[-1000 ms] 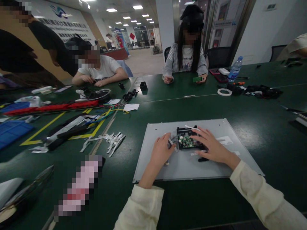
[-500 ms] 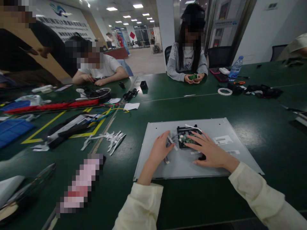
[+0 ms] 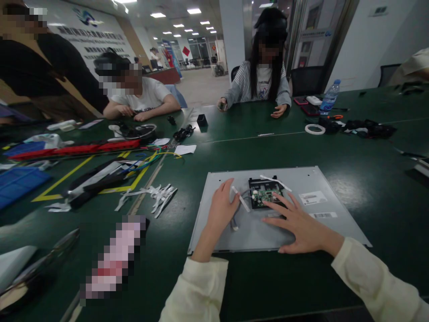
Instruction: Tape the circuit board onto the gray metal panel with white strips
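Note:
A flat grey metal panel [image 3: 275,239] lies on the table before me. Fixed near its middle is a green circuit board [image 3: 268,195] in a black frame, with grey cables running out on its left. My left hand [image 3: 221,205] rests over the panel's left part, thumb and forefinger apart, beside a white tape strip [image 3: 241,199] and a cable end [image 3: 234,225]. Spread wide, my right hand [image 3: 301,226] is over the panel's front right, fingertips close to the board's lower edge. Another white strip [image 3: 283,184] lies across the frame's upper right corner.
White tape scraps [image 3: 159,197], a pink blurred item [image 3: 114,259] and a blue tray [image 3: 22,183] are on my left. A tape roll [image 3: 315,129] and water bottle [image 3: 330,98] stand at the far right. Two people sit across the table [image 3: 234,147].
My right hand has drawn back toward me and right, uncovering more of the board. My left hand has shifted slightly left. The person opposite has moved their hands apart.

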Demonstrator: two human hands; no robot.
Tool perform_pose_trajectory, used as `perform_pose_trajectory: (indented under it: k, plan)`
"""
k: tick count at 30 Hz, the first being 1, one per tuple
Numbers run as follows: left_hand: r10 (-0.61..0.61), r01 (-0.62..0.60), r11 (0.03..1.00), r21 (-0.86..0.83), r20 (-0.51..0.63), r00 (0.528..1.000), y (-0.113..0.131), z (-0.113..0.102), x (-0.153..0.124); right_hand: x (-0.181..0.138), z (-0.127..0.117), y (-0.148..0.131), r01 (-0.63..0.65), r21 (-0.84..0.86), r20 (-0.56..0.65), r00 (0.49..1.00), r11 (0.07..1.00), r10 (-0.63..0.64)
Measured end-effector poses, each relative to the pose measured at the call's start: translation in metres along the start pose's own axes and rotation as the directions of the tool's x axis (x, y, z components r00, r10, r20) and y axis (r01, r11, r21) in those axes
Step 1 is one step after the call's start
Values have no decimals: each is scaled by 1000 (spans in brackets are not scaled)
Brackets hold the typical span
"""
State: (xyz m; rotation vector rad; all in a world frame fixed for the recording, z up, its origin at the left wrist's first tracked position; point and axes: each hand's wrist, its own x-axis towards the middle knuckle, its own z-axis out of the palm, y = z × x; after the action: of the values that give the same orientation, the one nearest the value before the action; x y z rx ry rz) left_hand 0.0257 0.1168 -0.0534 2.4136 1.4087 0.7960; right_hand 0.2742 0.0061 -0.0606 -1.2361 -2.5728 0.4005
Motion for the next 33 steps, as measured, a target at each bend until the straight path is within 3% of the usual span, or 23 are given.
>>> perform_pose_trajectory:
  k: [8,13,18,25,33]
  plan:
    - [-20,19,1000,-3,-104,994,8,-8,0,-6,2,-2,-14,39,26,1000,999,13]
    - [-8,10,1000,9,-131,991,6,-7,-1,-7,7,2,-50,24,-29,998,998,51]
    - [-8,11,1000,21,-143,990,3,-5,-3,0,8,21,-173,-17,-139,976,985,169]
    - [-9,11,1000,20,-110,994,10,-4,-6,-2,13,58,-410,-64,-349,863,910,364]
    - [-1,3,1000,30,-57,998,15,-5,-8,-13,10,81,-686,-55,-456,664,725,593]
